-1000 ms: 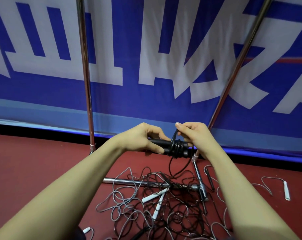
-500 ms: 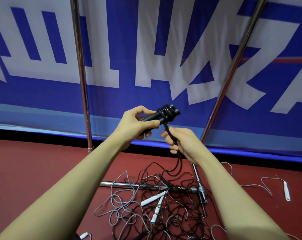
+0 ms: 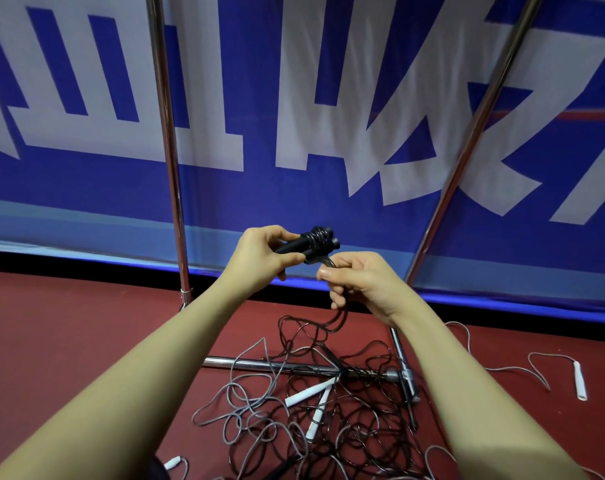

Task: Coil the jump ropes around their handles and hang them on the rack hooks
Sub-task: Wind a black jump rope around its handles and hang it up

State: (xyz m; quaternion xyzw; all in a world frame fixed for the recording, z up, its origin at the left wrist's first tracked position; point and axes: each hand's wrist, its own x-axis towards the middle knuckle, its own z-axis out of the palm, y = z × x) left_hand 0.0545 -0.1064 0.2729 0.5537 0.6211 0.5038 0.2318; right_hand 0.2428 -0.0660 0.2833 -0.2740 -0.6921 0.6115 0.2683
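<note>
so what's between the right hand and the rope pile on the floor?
In the head view, only black rope hangs from the right hand down to the tangled pile; no other object is in that stretch.

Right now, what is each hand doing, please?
Left hand: holds the black handles, partly wrapped in cord.
Right hand: pinches the black cord.

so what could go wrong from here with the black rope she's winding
The black cord trailing from the right hand runs down into the tangled pile with the grey rope; pulling more could snag or drag that along. The left hand grips the black handles away from the wraps, which sit near the tips and might slide off.
</note>
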